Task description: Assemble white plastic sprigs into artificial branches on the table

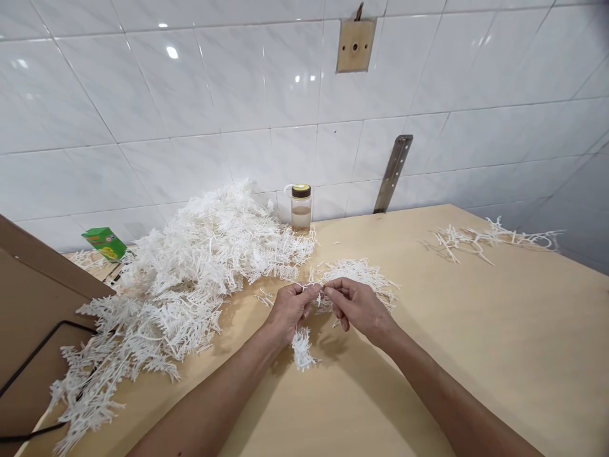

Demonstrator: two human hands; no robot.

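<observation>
My left hand (291, 310) is closed around a white branched plastic sprig (303, 349), whose bushy end hangs below the palm over the table. Thumb and fingertips of my right hand (356, 306) pinch close beside the left fingertips, at a thin white stem; exactly what they grip is too small to make out. Behind both hands lies a small pile of white sprig pieces (364, 274), partly covered by the right hand. To the left rises a large heap of white branched sprigs (204, 247).
A lidded bottle (301, 212) stands against the tiled wall, near a metal bracket (394, 172). Bare white stems (469, 241) lie at the right on the wooden table (499, 330). At far left are a green carton (105, 244) and a brown board (38, 304).
</observation>
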